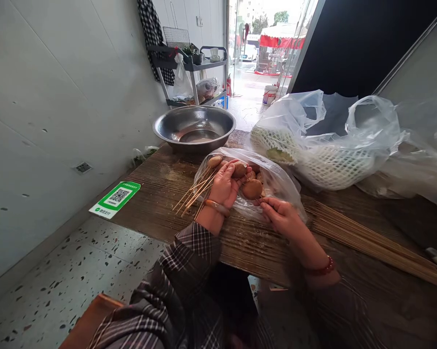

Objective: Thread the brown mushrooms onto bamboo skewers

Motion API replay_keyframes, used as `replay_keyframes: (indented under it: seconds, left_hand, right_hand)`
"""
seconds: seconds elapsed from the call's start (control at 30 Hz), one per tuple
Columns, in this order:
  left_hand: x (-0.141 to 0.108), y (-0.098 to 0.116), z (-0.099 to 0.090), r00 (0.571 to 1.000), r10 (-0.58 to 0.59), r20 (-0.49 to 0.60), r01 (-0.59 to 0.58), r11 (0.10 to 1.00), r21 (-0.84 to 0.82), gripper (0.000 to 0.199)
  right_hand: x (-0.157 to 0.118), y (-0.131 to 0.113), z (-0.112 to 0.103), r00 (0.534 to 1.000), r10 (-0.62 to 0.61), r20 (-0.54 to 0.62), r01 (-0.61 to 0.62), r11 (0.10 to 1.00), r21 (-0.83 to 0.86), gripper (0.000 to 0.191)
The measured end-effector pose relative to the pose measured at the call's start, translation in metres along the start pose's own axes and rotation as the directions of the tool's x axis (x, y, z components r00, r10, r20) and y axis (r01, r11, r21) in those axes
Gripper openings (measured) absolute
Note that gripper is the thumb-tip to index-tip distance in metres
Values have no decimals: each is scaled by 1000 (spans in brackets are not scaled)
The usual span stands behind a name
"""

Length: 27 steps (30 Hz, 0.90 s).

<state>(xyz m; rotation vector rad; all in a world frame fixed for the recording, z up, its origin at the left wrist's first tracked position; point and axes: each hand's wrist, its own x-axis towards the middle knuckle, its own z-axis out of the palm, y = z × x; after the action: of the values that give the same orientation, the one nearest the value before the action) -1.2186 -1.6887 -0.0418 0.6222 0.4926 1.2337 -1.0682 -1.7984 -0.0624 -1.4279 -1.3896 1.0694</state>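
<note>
My left hand [227,182] is closed around a brown mushroom [239,169], fingers cupped beneath its cap. Just below it, a second mushroom [252,189] with a wide brown cap sits at the fingertips of my right hand [281,215]. Those fingers pinch what looks like a thin bamboo skewer at the cap's edge; most of it is hidden by the hand. More mushrooms [260,177] lie inside a clear plastic bag [282,182] behind both hands. Left of my left wrist rest several skewers [194,191], with a mushroom [214,161] at their far end.
A steel basin [194,127] stands at the back of the wooden table [160,169]. Bare skewers [367,237] lie in a bundle at right. Bags with foam-netted produce [331,155] fill the back right. A green QR card [117,198] lies by the left edge.
</note>
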Motion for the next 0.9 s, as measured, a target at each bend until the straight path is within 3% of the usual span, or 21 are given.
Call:
replay_keyframes:
  seconds: [0.57, 0.9]
  left_hand:
    - [0, -14, 3, 998, 63, 25, -64, 998, 6, 24]
    - [-2, -22, 2, 998, 54, 29, -54, 998, 22, 27]
  right_hand:
    - [6, 0, 23, 994, 82, -70, -62, 968, 245, 52]
    - [6, -5, 25, 990, 120, -75, -95, 955, 282, 47]
